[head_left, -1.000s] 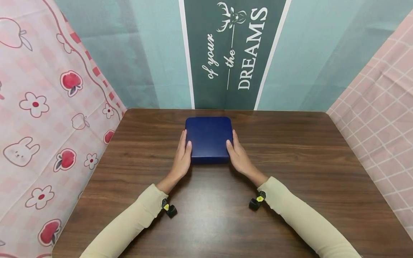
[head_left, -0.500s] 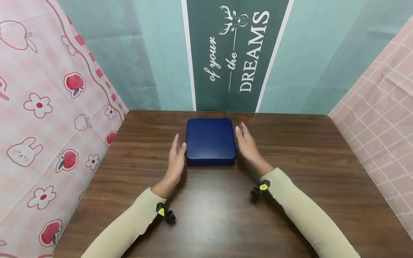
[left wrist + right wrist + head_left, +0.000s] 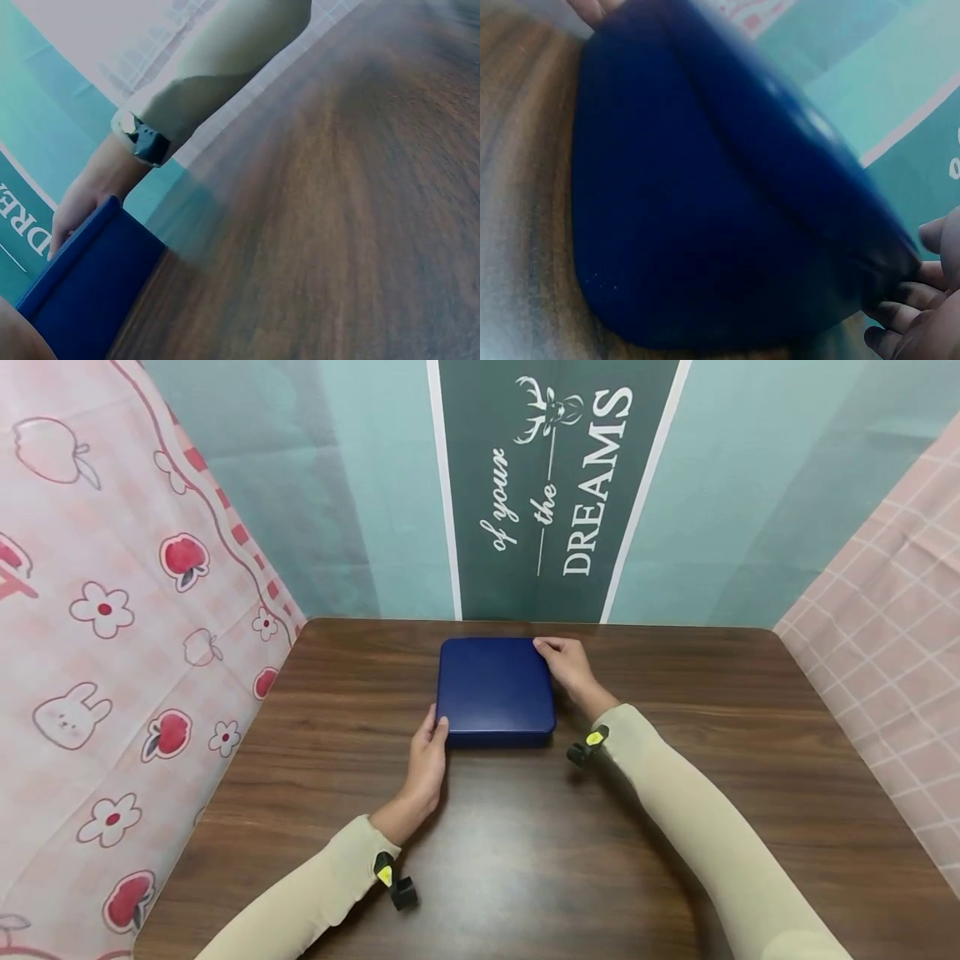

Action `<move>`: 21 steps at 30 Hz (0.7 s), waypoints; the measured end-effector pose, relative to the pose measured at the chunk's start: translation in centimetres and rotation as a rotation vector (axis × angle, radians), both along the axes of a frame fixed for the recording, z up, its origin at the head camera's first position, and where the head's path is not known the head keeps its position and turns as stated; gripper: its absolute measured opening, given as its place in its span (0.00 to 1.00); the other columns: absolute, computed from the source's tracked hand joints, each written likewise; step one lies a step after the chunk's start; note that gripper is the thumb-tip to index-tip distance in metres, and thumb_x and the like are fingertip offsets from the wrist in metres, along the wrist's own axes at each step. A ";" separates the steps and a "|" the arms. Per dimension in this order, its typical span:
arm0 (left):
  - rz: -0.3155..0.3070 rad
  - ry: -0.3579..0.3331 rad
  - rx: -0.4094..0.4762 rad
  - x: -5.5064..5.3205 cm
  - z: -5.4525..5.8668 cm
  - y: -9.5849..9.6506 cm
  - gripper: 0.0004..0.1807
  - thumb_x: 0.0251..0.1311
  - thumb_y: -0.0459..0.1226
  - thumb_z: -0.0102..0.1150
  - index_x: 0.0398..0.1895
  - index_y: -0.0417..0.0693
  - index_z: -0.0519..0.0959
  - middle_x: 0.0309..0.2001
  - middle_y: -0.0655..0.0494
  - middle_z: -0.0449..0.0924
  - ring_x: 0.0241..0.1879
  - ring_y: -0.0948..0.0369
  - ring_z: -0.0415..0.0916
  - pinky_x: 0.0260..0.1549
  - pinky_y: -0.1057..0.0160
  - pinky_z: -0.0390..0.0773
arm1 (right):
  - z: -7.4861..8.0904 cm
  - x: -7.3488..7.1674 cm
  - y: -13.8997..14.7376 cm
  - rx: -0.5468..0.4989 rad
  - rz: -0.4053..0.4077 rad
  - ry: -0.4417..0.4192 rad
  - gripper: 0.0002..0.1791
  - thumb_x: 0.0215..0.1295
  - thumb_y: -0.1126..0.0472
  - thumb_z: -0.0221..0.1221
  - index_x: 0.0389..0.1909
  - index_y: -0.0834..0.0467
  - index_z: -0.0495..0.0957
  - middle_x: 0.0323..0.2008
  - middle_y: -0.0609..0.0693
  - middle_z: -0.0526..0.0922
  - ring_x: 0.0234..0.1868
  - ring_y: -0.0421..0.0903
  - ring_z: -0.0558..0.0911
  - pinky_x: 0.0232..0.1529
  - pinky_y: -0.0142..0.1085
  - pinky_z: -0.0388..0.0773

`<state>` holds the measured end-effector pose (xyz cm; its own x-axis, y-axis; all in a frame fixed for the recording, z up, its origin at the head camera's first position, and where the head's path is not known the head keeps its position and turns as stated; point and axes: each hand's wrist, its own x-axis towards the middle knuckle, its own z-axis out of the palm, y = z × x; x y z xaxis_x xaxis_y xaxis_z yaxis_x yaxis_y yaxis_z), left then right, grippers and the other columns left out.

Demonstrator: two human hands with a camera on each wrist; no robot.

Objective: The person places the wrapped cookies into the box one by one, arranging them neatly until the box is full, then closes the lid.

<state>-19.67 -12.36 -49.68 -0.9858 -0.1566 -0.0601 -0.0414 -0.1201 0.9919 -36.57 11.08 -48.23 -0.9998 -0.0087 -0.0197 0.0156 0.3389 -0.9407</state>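
Note:
A dark blue square box [image 3: 495,685] with rounded corners lies flat near the far edge of the table; a seam like that of a lid runs round its side in the right wrist view. My left hand [image 3: 427,768] holds the box's near left corner, its thumb at the edge and its fingers along the left side. At the far right corner my right hand [image 3: 572,668] grips the box, thumb on top and fingers curled against the side. The left wrist view catches the box's blue side [image 3: 97,285] and the right hand [image 3: 79,210] beyond it.
Dark wood-grain table [image 3: 750,760] under everything. Behind it hangs a teal cloth [image 3: 397,493] with a dark green printed strip. A pink fruit-patterned cloth [image 3: 105,635] borders the left, a pink grid cloth [image 3: 892,610] the right. Each wrist wears a small black camera [image 3: 405,892].
Both hands came away from the box's sides, then took hold again: the left lower at the near left corner, the right at the far right corner. The box looks slightly turned.

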 end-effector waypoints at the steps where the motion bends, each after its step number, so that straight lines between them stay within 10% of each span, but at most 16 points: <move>1: -0.003 0.009 0.005 0.1 -0.2 0.1 0.30 0.81 0.35 0.40 0.79 0.32 0.50 0.80 0.41 0.48 0.79 0.51 0.42 0.76 0.52 0.44 | -0.2 -0.1 0.0 -0.002 -0.001 -0.011 0.22 0.75 0.51 0.58 0.60 0.62 0.82 0.59 0.58 0.82 0.57 0.49 0.78 0.63 0.44 0.72; 21: 0.028 0.050 0.015 -0.1 -1.2 0.2 0.30 0.80 0.40 0.44 0.78 0.36 0.55 0.79 0.45 0.53 0.79 0.54 0.46 0.76 0.54 0.47 | -0.4 -0.6 -0.6 -0.057 -0.130 -0.028 0.18 0.70 0.54 0.65 0.53 0.61 0.86 0.54 0.58 0.85 0.59 0.51 0.82 0.61 0.43 0.76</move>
